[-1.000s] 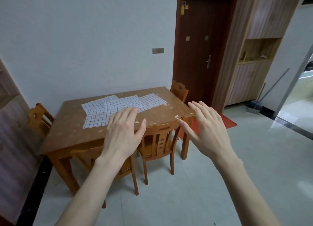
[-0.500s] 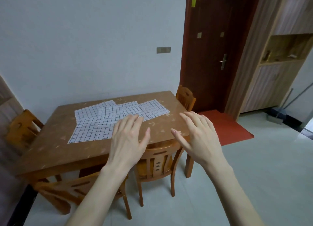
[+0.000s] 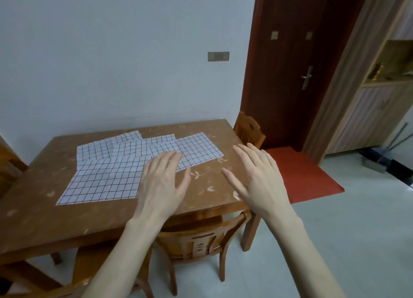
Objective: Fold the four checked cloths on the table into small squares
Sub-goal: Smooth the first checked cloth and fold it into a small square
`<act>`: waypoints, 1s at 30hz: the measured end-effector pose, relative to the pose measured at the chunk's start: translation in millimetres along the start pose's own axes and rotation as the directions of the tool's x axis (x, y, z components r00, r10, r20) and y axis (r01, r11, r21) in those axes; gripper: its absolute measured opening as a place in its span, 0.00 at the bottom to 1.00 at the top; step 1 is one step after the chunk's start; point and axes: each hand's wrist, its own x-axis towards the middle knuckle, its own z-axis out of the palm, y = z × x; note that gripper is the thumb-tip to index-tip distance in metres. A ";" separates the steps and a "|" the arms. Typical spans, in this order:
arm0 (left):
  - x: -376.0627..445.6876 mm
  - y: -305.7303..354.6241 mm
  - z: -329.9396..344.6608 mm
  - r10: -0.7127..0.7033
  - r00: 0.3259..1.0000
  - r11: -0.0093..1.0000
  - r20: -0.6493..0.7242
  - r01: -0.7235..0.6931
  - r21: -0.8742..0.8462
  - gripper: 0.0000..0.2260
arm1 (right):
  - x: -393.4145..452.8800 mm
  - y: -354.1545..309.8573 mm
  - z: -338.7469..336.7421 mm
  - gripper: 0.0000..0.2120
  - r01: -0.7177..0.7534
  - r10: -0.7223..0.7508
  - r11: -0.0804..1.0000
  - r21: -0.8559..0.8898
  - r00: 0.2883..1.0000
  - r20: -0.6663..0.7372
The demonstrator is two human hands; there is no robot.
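Note:
Several white cloths with a black check lie flat and overlapping on the brown wooden table (image 3: 33,219). The nearest cloth (image 3: 100,183) is at the front left, another cloth (image 3: 196,150) at the right, and others (image 3: 100,148) lie behind. My left hand (image 3: 161,183) is held out with straight fingers in front of the cloths, holding nothing. My right hand (image 3: 257,181) is spread the same way over the table's right front corner, also with nothing in it. I cannot tell whether either hand touches the table.
A wooden chair (image 3: 201,241) is pushed in at the near side under my hands, and another chair (image 3: 248,127) stands at the table's right end. A dark red door (image 3: 290,63) and a red mat (image 3: 301,174) are to the right. A white wall runs behind.
The view has come closer to the table, which now looks larger. Both hands stay outstretched and spread, now over the table's near edge. The cloths have not moved.

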 end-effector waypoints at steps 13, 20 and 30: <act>160.2 -89.9 124.0 -0.107 0.994 0.994 0.018 0.107 0.010 0.24 | 168.3 65.6 148.5 0.31 0.059 -0.068 0.994 0.088 0.993 0.102; 217.8 -117.2 181.7 -0.156 0.987 0.987 0.044 0.155 0.033 0.24 | 236.1 95.4 211.6 0.31 0.085 -0.108 0.987 0.138 0.980 0.165; 275.9 -139.3 283.6 -0.305 0.947 0.952 0.103 0.299 0.066 0.24 | 317.7 156.6 330.1 0.31 0.128 -0.195 0.959 0.253 0.946 0.261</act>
